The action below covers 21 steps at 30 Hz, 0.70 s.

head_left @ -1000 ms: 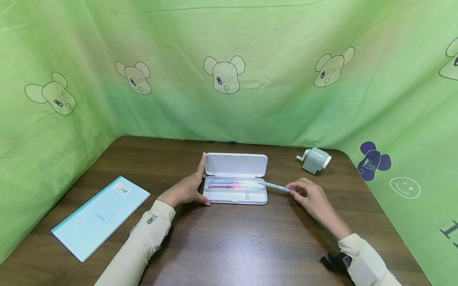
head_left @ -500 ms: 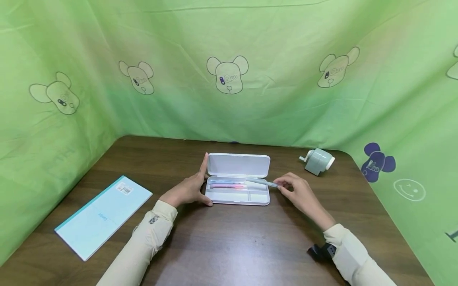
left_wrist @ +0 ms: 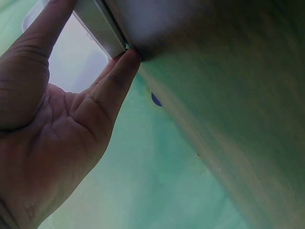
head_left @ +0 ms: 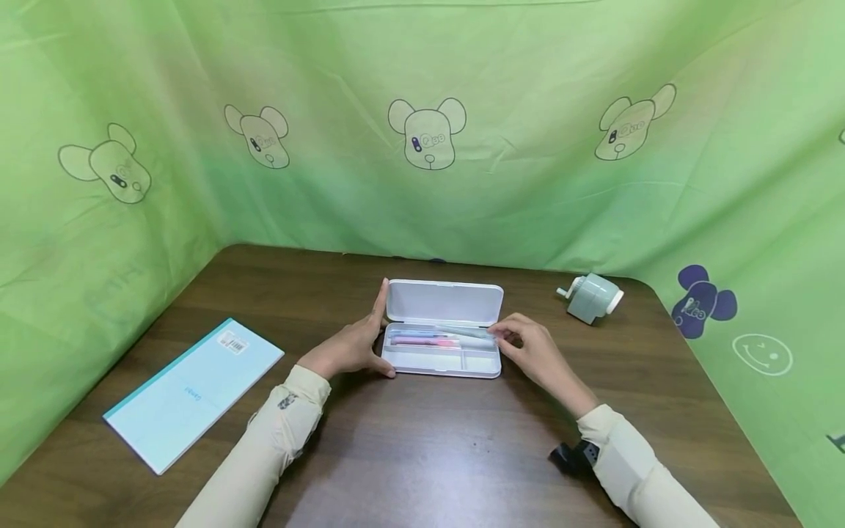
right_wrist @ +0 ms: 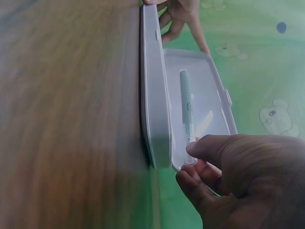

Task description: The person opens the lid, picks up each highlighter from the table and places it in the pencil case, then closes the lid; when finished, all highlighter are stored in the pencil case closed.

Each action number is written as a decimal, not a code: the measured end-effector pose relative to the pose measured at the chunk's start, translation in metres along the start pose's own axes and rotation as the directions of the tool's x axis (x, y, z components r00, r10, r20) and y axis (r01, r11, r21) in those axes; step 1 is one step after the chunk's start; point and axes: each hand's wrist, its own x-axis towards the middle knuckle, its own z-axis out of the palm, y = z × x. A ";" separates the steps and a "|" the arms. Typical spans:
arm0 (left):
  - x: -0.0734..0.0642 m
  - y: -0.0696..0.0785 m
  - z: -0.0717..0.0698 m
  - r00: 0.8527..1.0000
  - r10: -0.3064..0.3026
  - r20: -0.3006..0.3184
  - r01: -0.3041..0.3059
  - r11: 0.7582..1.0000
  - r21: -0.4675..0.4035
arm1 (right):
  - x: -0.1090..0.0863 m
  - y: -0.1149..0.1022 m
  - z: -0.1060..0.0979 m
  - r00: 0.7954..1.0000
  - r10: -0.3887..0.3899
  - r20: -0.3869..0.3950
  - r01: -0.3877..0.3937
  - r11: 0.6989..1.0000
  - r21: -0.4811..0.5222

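Note:
A white pencil case (head_left: pixel 414 359) lies on the table with its lid (head_left: pixel 444 302) raised. Pink and blue pens (head_left: pixel 422 340) rest in its long rear compartment. My left hand (head_left: pixel 350 347) holds the left end of the case, thumb at the front corner and a finger reaching up beside the lid; in the left wrist view the thumb and fingers span that end. Between thumb and fingertips, my right hand (head_left: pixel 533 347) pinches one end of a pale green-blue pen (right_wrist: pixel 187 98). This pen slants over the right part of the rear compartment, close in front of the lid.
A light blue notebook (head_left: pixel 194 396) with a barcode label lies at the left. Toward the back right stands a grey-green crank pencil sharpener (head_left: pixel 592 299). Green printed cloth (head_left: pixel 330 198) hangs behind the wooden table (head_left: pixel 422 440).
My right hand has moved left with the pen, bringing it from the right of the case to over the rear compartment. My left hand keeps its hold on the case.

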 end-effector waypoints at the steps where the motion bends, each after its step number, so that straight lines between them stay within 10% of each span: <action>1: -0.001 0.002 -0.001 1.000 0.009 0.002 -0.009 1.000 0.007 | 0.001 -0.001 0.001 1.000 -0.001 0.000 0.001 1.000 0.003; 21: -0.009 0.013 -0.006 1.000 0.014 -0.002 -0.014 1.000 0.019 | 0.016 -0.015 0.021 0.999 -0.027 0.025 0.026 0.999 0.033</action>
